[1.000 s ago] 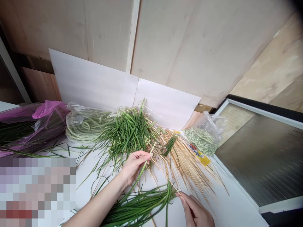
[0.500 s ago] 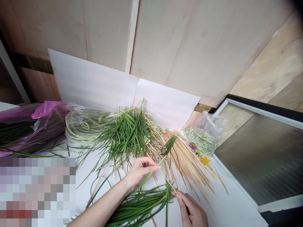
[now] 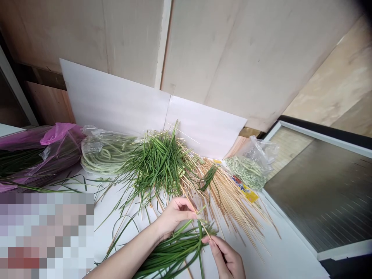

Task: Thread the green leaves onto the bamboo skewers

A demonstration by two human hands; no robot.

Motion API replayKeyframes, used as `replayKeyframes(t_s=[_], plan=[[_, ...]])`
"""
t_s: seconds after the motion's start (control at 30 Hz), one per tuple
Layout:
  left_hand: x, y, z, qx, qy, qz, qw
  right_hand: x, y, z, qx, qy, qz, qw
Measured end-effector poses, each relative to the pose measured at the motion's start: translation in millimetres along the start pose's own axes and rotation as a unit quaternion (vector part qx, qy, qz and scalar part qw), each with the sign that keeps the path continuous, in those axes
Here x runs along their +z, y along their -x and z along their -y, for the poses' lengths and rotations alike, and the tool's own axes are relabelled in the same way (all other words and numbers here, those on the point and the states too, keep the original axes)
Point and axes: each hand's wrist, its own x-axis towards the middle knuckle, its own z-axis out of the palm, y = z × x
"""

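Note:
Between my two hands runs a thin bamboo skewer (image 3: 206,230), slanting down to the right. My left hand (image 3: 176,215) is closed in a pinch on a green garlic chive stalk (image 3: 201,209) folded around the skewer. My right hand (image 3: 226,255) grips the skewer's lower end between thumb and forefinger. Under both hands lies a bunch of loose long chives (image 3: 171,252). Just beyond, a heap of chives threaded on skewers (image 3: 162,161) rests on the white tabletop (image 3: 261,242).
Bare bamboo skewers (image 3: 232,199) fan out at the right over a yellow packet (image 3: 250,195). Behind stands a clear bag of chopped pale-green pieces (image 3: 247,170). Leftward are a bag of long beans (image 3: 107,153) and a pink bag of greens (image 3: 58,145). A glass-panelled frame (image 3: 316,190) borders the right.
My right hand has moved left and slightly down, closer to my left hand. The left hand has dropped a little, and the skewer has shifted with them.

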Motion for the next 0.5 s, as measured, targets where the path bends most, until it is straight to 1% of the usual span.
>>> replayKeyframes(t_s=[0.1, 0.17, 0.27, 0.33, 0.4, 0.43, 0.47, 0.5], plan=[[-0.5, 1.0, -1.2, -0.001, 0.011, 0.010, 1.000, -0.3, -1.1, 0.0, -0.007, -0.005, 0.015, 1.000], [-1.3, 1.0, -2.2, 0.003, 0.005, 0.022, 1.000, -4.4, -3.2, -0.6, -0.011, -0.001, 0.030, 0.999], [-3.9, -1.5, -3.4, 0.006, -0.020, 0.032, 0.999, -18.5, -7.1, -2.7, -0.007, 0.024, 0.045, 0.999], [-6.8, -4.3, -2.5, 0.001, -0.053, 0.032, 0.998, -32.6, -8.8, -5.0, 0.005, 0.047, 0.030, 0.998], [-10.1, -6.3, 0.7, 0.001, -0.150, 0.044, 0.988, -48.1, -9.4, -6.8, 0.020, 0.060, 0.012, 0.998], [-11.5, -6.3, 3.0, 0.011, -0.225, 0.054, 0.973, -55.6, -9.4, -7.0, 0.027, 0.064, 0.009, 0.998], [-12.6, -5.6, 5.7, 0.029, -0.309, 0.067, 0.948, -62.5, -9.5, -6.6, 0.033, 0.067, 0.014, 0.997], [-13.0, -4.2, 8.6, 0.052, -0.391, 0.085, 0.915, -68.4, -9.8, -5.5, 0.038, 0.071, 0.026, 0.996]])
